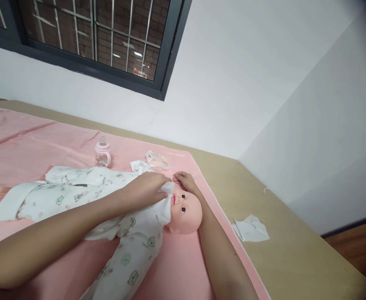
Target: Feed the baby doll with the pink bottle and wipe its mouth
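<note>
A baby doll [187,212] lies on its back on a pink mat [183,266], its bald head toward the right. It wears a white romper [129,233] printed with small green and grey animals. My left hand [151,188] reaches across the doll's chest, with thumb and fingers closed on the romper's collar just under the chin. On the far side of the head rests my right hand [185,181], its fingers loosely bent and apart, near the collar. The right forearm runs along the crown of the head. Whether the right fingertips touch the cloth is unclear.
A pink-topped baby bottle [103,153] stands behind the doll. Close to the doll's far sleeve lies a clear plastic packet [157,159]. On the tan surface [233,183] to the right is a folded white cloth [251,228]. White walls and a barred window border the far side.
</note>
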Tool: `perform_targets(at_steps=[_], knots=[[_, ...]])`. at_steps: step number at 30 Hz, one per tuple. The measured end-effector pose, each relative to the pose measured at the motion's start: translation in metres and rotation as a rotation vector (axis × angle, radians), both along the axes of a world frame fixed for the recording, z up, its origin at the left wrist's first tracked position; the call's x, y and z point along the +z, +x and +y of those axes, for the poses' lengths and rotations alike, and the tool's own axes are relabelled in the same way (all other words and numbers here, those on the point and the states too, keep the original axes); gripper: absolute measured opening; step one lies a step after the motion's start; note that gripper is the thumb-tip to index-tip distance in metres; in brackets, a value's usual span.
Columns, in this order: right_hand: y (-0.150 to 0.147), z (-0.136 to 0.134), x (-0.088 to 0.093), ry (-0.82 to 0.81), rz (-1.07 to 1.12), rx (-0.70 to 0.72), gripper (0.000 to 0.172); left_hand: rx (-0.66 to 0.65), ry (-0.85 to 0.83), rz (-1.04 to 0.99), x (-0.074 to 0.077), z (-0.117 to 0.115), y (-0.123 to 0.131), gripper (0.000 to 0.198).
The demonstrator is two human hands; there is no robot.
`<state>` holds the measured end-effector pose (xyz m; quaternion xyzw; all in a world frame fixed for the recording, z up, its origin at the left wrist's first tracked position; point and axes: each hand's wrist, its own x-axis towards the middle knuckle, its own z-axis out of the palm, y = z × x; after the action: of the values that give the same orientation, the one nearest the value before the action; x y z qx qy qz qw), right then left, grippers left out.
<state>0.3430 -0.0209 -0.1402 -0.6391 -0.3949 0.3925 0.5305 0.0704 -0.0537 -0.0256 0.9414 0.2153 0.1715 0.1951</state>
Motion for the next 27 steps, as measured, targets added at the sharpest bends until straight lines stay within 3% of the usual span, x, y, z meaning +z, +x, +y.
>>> perform_targets(at_steps=[16,22,27], knots=[[0.003,0.003,-0.004,0.018,-0.036,0.012,0.004,0.014,0.017,-0.081,-0.007,0.008,0.005,0.014],[0.003,0.003,-0.005,0.005,-0.010,0.008,0.006,-0.077,-0.097,-0.111,-0.003,0.000,0.002,0.015],[0.002,0.002,-0.004,-0.002,-0.003,0.011,0.003,-0.048,-0.096,-0.054,0.000,-0.007,0.001,0.011]])
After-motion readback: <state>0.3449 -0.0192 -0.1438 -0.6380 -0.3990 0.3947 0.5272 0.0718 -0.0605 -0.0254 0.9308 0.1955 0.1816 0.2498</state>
